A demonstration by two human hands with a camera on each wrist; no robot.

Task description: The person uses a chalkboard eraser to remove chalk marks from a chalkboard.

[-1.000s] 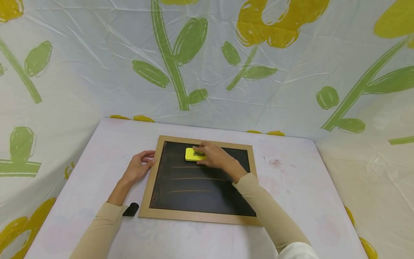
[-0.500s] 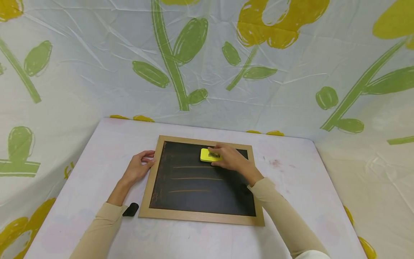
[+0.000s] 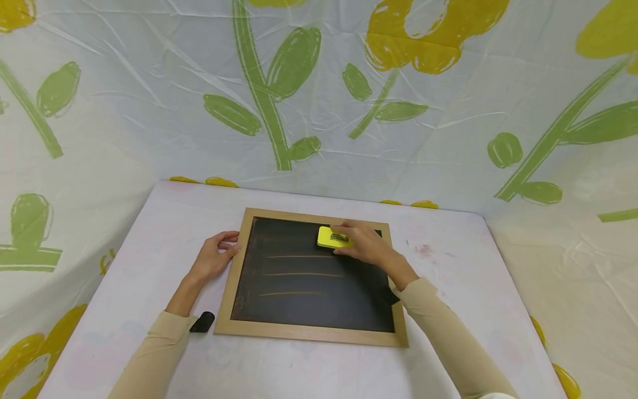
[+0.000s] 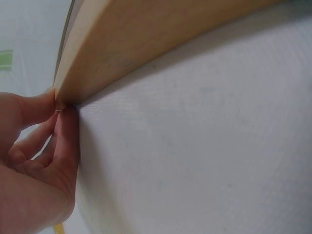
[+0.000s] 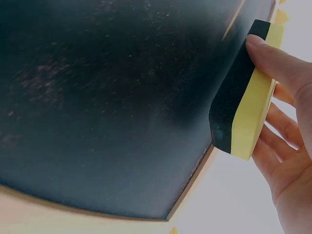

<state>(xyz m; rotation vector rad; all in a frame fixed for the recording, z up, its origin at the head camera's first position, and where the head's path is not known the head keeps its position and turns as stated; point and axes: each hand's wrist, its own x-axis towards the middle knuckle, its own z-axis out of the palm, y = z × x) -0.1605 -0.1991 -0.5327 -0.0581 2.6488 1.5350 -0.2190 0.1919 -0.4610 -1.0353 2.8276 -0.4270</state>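
While gripped, eraser under right hand

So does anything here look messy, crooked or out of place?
Mostly tidy. The chalkboard sits slightly askew on the table, with rusty smudges along its left edge. A faint stain marks the cloth to the right, and a small black object lies loose by the left sleeve.

1. The right hand holds a yellow eraser on the wood-framed chalkboard, near its far edge.
2. The left hand touches the chalkboard's left frame.
3. A black cap lies by the chalkboard's near-left corner on the desk.
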